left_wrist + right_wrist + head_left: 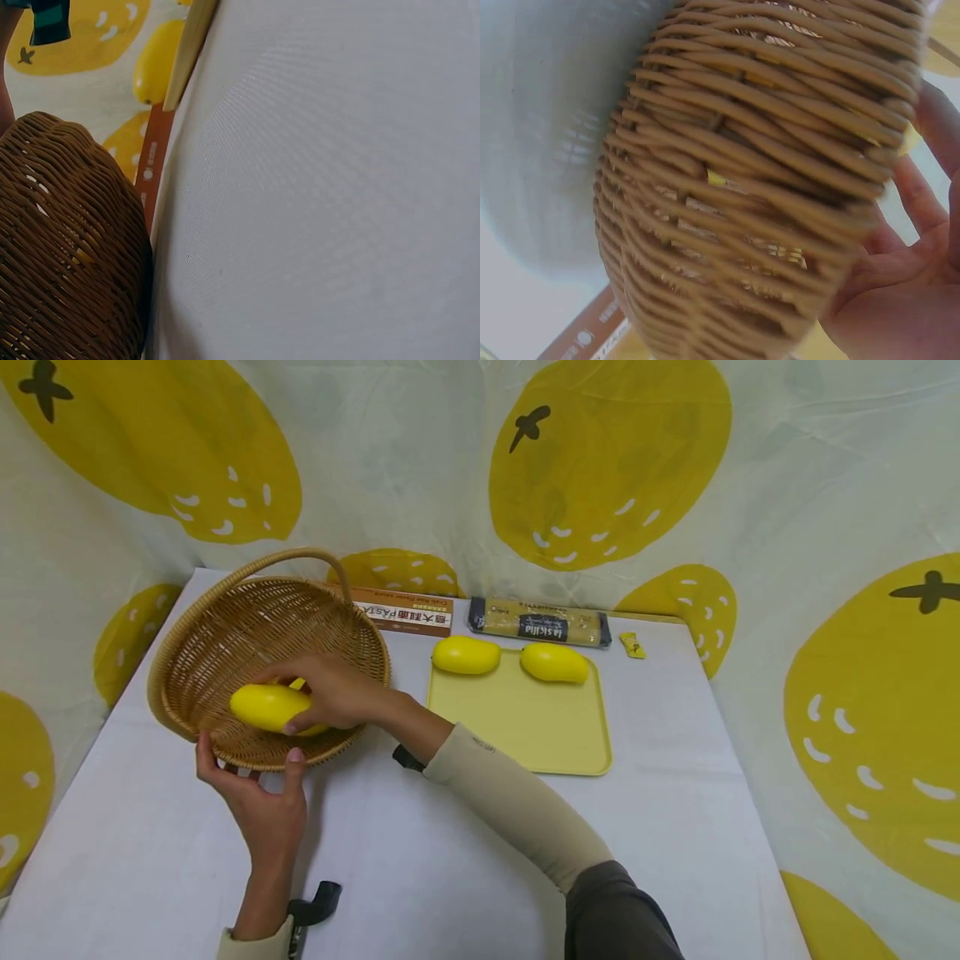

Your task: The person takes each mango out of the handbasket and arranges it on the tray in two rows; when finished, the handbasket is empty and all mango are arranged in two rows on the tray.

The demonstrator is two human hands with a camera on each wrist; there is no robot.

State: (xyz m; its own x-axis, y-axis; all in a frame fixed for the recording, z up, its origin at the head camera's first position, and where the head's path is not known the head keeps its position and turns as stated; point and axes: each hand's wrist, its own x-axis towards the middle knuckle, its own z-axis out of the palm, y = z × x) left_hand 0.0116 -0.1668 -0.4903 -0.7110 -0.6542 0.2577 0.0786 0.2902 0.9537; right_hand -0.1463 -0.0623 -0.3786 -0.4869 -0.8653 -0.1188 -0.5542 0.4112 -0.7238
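Note:
My right hand (337, 689) reaches over the near right rim of a wicker basket (352, 652) and grips a yellow mango (266, 706) inside it. Another patch of yellow shows beside its fingers. The basket tilts with its opening toward me, its arched handle at the back. At the near rim, my left hand (266, 810) holds the basket, thumb and index finger at the edge, other fingers partly hidden behind it. The right wrist view has the basket's woven outside (727, 172) with the right palm (900, 300) past the rim; the left wrist view shows the wicker wall (67, 240).
A pale yellow tray (517, 735) lies right of the basket, with one mango (467, 655) and another mango (555, 662) at its far edge. Behind are a brown-and-white pasta box (408, 614), a pasta packet (540, 622) and a small yellow wrapped piece (632, 645). Patterned cloth backs the table.

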